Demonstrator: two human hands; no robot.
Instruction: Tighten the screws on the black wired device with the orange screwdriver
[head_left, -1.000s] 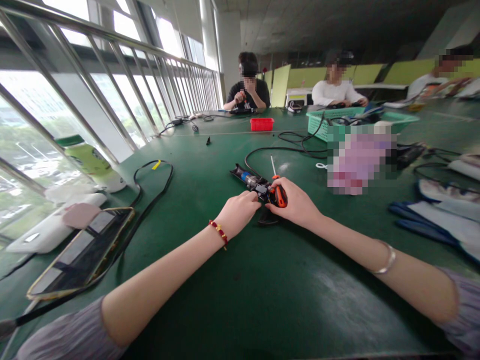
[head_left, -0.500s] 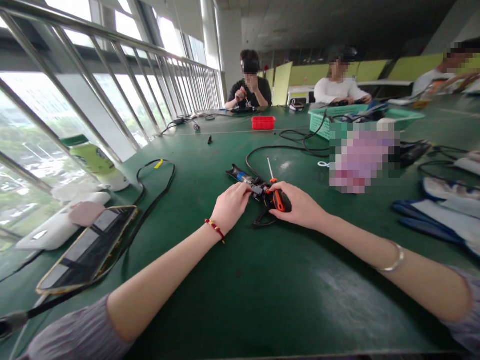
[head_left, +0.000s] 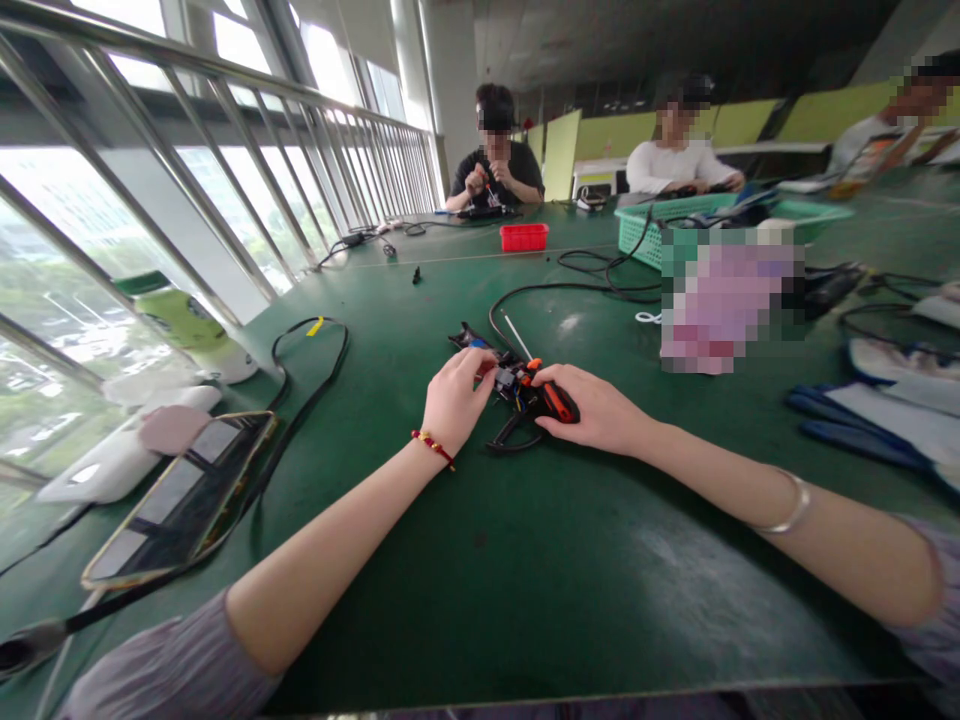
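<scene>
Bright daylight from left through washed-out glass windows (head_left: 52, 200); dark grey ceiling (head_left: 675, 40) dim. Pale glare, soft shadows on smooth dark-green tabletop (head_left: 450, 580). Wide-angle stretching toward edges; pink-purple object (head_left: 724, 310) at right pixelated.

Two hands (head_left: 459, 395) are here, with one screwdriver (head_left: 559, 402) in the right and one opened black device (head_left: 507, 381) between them. One red bracelet (head_left: 433, 447) circles the left wrist, one silver bangle (head_left: 800, 505) the right forearm. Left of the hands are one bottle (head_left: 184, 325) and one phone (head_left: 176, 500); beyond them, one red tray (head_left: 523, 239) and three people (head_left: 679, 165). Gloves (head_left: 877, 405) to their right overlap too much to count.
</scene>
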